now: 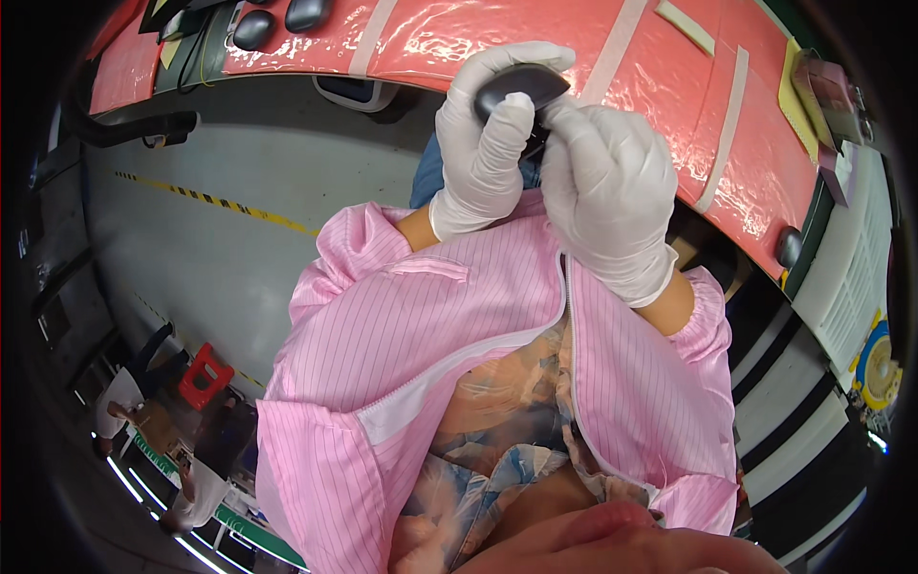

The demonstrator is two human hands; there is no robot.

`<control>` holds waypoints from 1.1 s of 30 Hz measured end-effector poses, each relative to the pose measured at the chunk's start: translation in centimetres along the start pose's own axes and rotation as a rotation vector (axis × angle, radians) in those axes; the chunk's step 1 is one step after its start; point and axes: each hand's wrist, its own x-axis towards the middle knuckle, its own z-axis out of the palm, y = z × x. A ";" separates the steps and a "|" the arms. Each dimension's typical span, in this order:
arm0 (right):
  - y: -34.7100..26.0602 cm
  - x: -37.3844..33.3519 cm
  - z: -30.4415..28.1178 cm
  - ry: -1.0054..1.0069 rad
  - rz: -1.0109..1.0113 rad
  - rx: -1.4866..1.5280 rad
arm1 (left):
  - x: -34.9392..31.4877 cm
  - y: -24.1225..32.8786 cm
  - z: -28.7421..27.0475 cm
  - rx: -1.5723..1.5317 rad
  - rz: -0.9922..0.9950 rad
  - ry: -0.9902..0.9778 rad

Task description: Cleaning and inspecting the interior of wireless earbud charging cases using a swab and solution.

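Observation:
A dark, glossy computer mouse (524, 88) is held up at the near edge of the red-covered bench. My left hand (481, 153), in a white glove, wraps round it from the left, with the thumb across its near side. From the right, my gloved right hand (612, 172) has its fingers bent and pinched at the mouse's edge. Its fingertips are partly hidden, so any small part between them cannot be made out. The mouse's underside is shadowed.
Two more dark mice, one mouse (253, 31) and another mouse (308, 13), lie on the red bench cover (430, 38) at the far left. A smaller dark mouse-like piece (789, 247) sits at the right end. A black padded arm (143, 127) juts in at left; a red stool (205, 376) stands on the floor.

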 end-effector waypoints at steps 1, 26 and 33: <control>-0.6 0.2 -0.2 -0.112 0.012 0.025 | 0.1 0.1 0.2 -0.003 0.001 0.000; 1.9 -1.7 -1.7 -0.415 0.137 0.914 | 0.2 -0.3 -0.8 -0.515 -0.174 -0.071; 1.2 -0.2 0.6 -0.056 -0.151 0.329 | 0.9 -1.3 -0.5 -0.251 0.068 -0.133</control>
